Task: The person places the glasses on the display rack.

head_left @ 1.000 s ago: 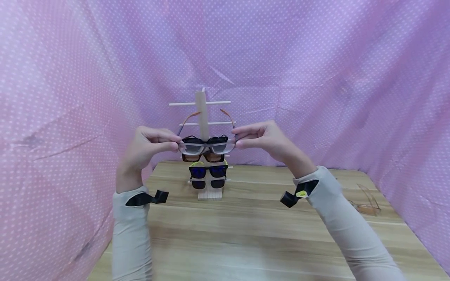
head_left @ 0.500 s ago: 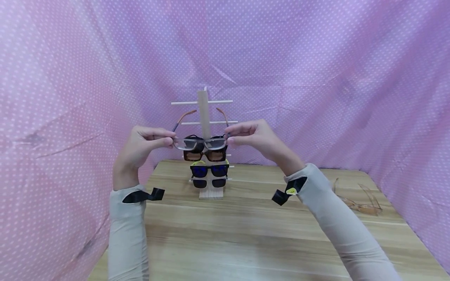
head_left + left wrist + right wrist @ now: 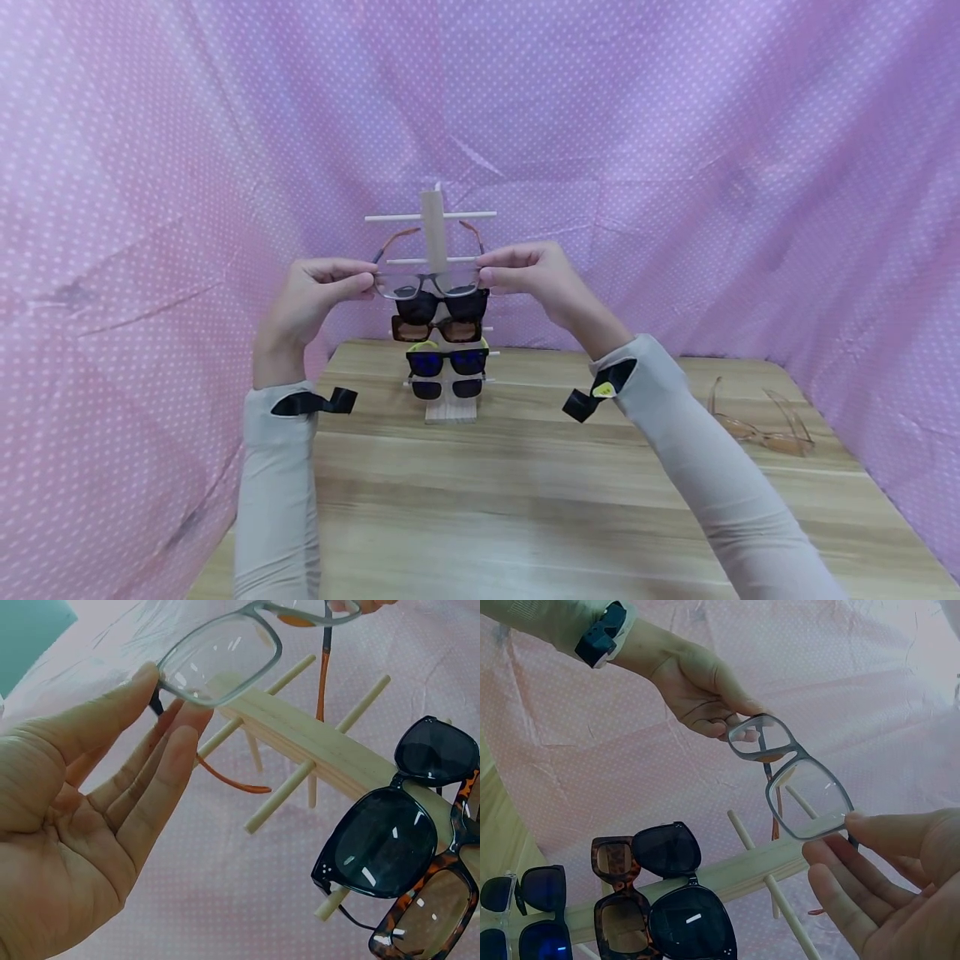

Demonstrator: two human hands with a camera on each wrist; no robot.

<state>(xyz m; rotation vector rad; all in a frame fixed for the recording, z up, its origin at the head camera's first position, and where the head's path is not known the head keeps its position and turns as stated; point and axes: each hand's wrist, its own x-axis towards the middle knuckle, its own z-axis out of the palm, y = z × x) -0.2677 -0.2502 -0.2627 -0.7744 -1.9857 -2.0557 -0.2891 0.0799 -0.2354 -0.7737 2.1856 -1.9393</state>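
Observation:
A pair of grey clear-lens eyeglasses (image 3: 459, 285) with orange-tipped temples is held up in front of a wooden display stand (image 3: 435, 229). My left hand (image 3: 313, 296) pinches one hinge corner between thumb and fingers; my right hand (image 3: 534, 279) pinches the other. The temples are unfolded and point toward the stand, overlapping its second rod (image 3: 405, 262) in the head view. Just below the eyeglasses hang black sunglasses (image 3: 386, 840). In the left wrist view the eyeglasses (image 3: 221, 660) show above the upper rods, and an orange temple tip (image 3: 244, 785) shows beyond my fingers.
Lower on the stand hang tortoiseshell sunglasses (image 3: 437, 330), blue-lens sunglasses (image 3: 447, 363) and small dark-lens glasses (image 3: 447, 389). Amber-framed glasses (image 3: 765, 435) lie on the wooden table (image 3: 510, 508) at the right. A pink dotted cloth (image 3: 637, 125) surrounds the table.
Both hands have raised the eyeglasses and shifted them slightly left, so the black sunglasses now show below them. The right forearm has moved left, uncovering the amber-framed glasses.

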